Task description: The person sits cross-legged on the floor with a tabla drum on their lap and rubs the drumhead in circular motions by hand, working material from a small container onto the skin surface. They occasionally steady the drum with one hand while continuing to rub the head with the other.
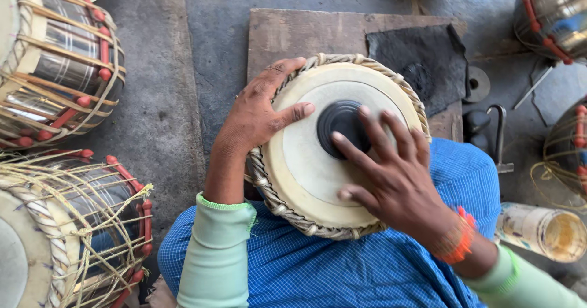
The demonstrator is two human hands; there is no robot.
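Grey concrete floor (165,118), workshop setting; near, a drum (318,161) rests tilted on the lap in blue checked cloth (342,271), left hand (257,115) cupping its braided left rim, fingers curled loosely, right hand (391,173) flat on the skin, fingers spread open touching the black centre spot (339,127). Near right, a cylindrical tin (541,230) lies on its side, inside yellowish, contents unclear. Strapped metal drums (61,57) stand left, and far behind is a wooden board (306,33) with a dark pad (422,60).

A cylindrical container (541,230) with a pale printed label lies on its side at lower right.
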